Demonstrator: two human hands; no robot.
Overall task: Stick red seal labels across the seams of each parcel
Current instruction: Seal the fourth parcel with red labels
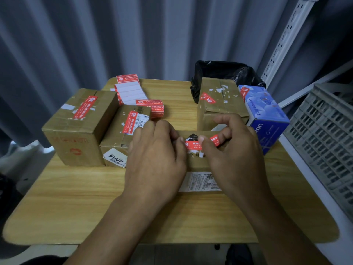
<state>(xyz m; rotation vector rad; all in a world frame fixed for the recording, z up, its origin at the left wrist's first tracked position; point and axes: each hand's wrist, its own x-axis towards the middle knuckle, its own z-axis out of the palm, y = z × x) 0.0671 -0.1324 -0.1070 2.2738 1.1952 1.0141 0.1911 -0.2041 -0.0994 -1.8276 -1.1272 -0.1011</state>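
Note:
A flat brown cardboard parcel (196, 161) lies in the middle of the wooden table, a white shipping label on its near face. A red seal label (193, 145) lies across its top. My left hand (156, 159) rests on the parcel's left part, its thumb at the label's left end. My right hand (235, 150) presses the label down with its thumb while its fingers curl over the label's right end. Two brown parcels at the left (76, 127) (124, 134) carry red seals. A folded strip of red labels (133, 92) lies behind them.
A taller brown box (219, 104) with a red seal and a blue printed box (265, 113) stand at the back right. A black bag (225, 73) sits behind them. A grey plastic crate (324, 131) stands off the table's right edge. A corrugated wall closes the back.

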